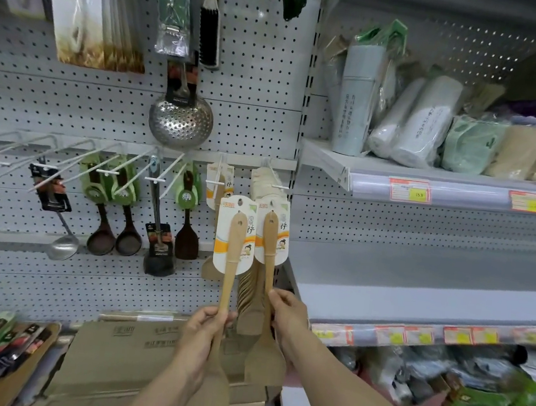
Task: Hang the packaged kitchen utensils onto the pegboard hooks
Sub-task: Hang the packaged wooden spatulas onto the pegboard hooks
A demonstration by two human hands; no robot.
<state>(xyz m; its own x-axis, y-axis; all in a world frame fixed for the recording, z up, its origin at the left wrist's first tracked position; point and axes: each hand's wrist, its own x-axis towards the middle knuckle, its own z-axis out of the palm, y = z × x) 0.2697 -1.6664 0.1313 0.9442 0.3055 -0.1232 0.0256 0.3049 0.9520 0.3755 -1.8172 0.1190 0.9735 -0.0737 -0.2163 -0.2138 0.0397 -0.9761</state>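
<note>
Left hand (205, 328): low centre of the frame, fingers curled round the lower handle of the left spatula (232, 265), which it holds upright with its card at the top.
Right hand (284, 317): just right of centre, pinching the handle of the right spatula (270, 246), which is also upright.
Where the spatulas are: mid frame, side by side in front of the pegboard (252, 118), and both look unhung. The right card's top sits just below the tip of the full hook (271, 176).
Done: that hook already carries a thick stack of the same spatulas. The neighbouring hook (219, 178) holds at least one, and the ladles (114, 236) hang further left.
Left: both held spatulas. The hooks at the left edge (17, 150) are bare.
Stock: the cardboard box (125, 353) at the bottom may hold more, but I cannot tell.
</note>
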